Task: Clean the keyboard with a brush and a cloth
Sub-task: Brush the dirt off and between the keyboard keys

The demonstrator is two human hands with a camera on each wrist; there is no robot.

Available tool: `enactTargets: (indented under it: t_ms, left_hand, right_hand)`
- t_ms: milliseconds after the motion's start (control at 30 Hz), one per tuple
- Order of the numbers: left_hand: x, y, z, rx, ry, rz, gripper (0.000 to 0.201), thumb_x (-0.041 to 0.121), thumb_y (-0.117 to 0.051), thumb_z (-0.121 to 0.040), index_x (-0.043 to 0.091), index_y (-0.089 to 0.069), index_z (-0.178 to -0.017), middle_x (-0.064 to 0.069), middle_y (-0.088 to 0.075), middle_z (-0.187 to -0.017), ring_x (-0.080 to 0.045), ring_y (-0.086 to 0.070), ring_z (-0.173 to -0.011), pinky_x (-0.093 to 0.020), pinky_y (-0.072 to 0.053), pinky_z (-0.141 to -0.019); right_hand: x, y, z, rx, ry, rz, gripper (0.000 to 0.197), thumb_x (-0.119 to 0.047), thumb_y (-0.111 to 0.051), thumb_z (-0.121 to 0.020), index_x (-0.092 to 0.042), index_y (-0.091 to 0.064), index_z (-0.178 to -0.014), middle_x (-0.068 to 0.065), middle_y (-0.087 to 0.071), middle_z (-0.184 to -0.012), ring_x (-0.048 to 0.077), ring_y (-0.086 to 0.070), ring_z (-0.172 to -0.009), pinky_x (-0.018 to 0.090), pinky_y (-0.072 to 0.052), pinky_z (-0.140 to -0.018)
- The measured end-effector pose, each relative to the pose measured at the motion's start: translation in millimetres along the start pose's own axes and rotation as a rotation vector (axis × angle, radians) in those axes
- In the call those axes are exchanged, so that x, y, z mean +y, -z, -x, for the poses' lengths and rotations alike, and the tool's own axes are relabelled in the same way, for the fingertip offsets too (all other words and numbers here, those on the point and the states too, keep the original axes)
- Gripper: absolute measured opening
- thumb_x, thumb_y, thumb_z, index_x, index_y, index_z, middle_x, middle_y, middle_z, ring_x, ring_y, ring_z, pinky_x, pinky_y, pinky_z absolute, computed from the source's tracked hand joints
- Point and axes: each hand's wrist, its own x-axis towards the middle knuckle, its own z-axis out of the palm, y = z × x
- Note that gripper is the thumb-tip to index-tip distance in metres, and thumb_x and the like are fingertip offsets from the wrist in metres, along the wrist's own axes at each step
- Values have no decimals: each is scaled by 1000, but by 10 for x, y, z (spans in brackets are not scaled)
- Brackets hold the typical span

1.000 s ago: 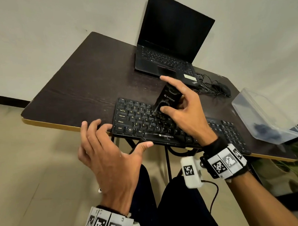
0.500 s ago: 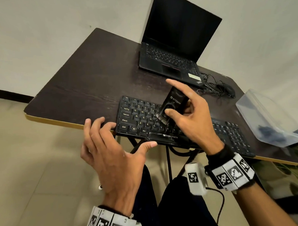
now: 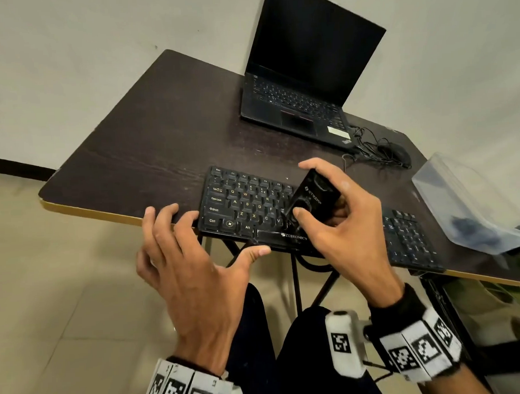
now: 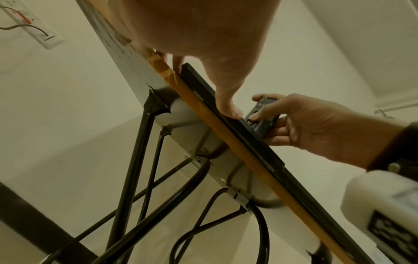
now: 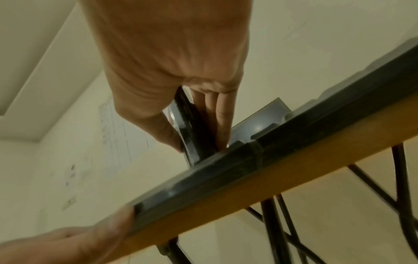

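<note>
A black keyboard lies at the front edge of the dark table. My right hand grips a black block-shaped brush between thumb and fingers, its lower end pressed on the middle keys. In the right wrist view the brush stands tilted on the keyboard. My left hand braces the keyboard's left front corner, fingers on the table edge and thumb against the front edge. The left wrist view shows that thumb on the keyboard front, beside the brush.
An open black laptop stands at the back of the table, with a corded mouse to its right. A clear plastic box holding something dark sits at the right edge. Black metal legs run under the table, above my knees.
The brush has slid a little to the right along the keys. My left hand has closed in on the keyboard's left front corner. The head view has shifted slightly.
</note>
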Motion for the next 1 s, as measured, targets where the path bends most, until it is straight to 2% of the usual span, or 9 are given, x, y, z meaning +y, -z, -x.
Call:
enactTargets:
  t_ms: [133,300,367,433,567,667,767,900,1000]
  left_hand:
    - [-14,-6,11,-1,-17,-25,112,83,-75,-57,3,-56,-133,-16,-46,-152,-35,-26,-157,-57,-27,-116]
    - [-31,-17,14,0,-30,-41,112,87,-71,-60,3,-55,-134,-17,-45,-153,-36,-25,-157,-57,-26,-116]
    - [-31,-20,-10,1,-41,-42,112,89,-66,-63,3,-55,-135,-18,-45,-154,-37,-25,-157,-57,-26,-116]
    - [-36,-18,14,-17,-48,-62,112,90,-61,-67,3,-55,-137,-19,-43,-155,-37,-23,-158,-57,-25,-117]
    - [-55,-30,28,-31,-66,-97,114,89,-61,-70,3,-51,-144,-20,-39,-158,-38,-21,-158,-60,-24,-118]
    - [-51,-38,27,-24,-64,-96,114,86,-64,-72,3,-48,-148,-20,-37,-161,-39,-20,-159,-61,-24,-119]
    - [-50,-35,23,-27,-75,-122,115,88,-62,-73,2,-48,-149,-21,-37,-161,-39,-21,-159,-61,-24,-119]
    - [-57,-33,25,-27,-65,-119,115,89,-60,-72,3,-49,-148,-21,-37,-161,-39,-21,-159,-61,-25,-119]
    - [-57,-31,15,-23,-55,-115,116,88,-62,-70,5,-49,-150,-19,-37,-161,-37,-21,-159,-60,-24,-120]
  right_hand:
    - [182,8,-132,63,-25,71,61,-5,-81,-87,-32,-63,-139,-16,-66,-103,14,-71,-77,40,-65,-68]
    - [145,35,-113,-20,4,41,60,-2,-76,-89,-32,-60,-139,-19,-65,-102,17,-71,-83,41,-64,-72]
    - [196,49,-221,-31,-48,-1,60,1,-77,-89,-30,-59,-138,-23,-65,-103,11,-72,-88,37,-65,-75]
    - [230,83,-324,-48,-124,-38,59,4,-78,-88,-26,-59,-136,-20,-65,-104,7,-71,-91,36,-65,-77]
    - [45,106,-147,-118,-10,-19,60,8,-77,-84,-24,-62,-132,-14,-65,-113,19,-69,-93,43,-64,-75]
    - [51,71,16,-64,24,-22,59,6,-77,-85,-24,-62,-134,-17,-64,-113,15,-70,-91,38,-65,-71]
    - [169,22,-123,24,-34,45,59,-1,-77,-87,-27,-60,-137,-14,-63,-103,15,-69,-80,42,-63,-68]
    - [37,44,-23,-49,7,22,61,4,-76,-84,-28,-63,-134,-19,-64,-111,17,-69,-90,42,-64,-71]
    - [118,78,-16,-36,-7,43,62,4,-76,-86,-30,-62,-136,-23,-63,-106,16,-71,-86,43,-65,-68]
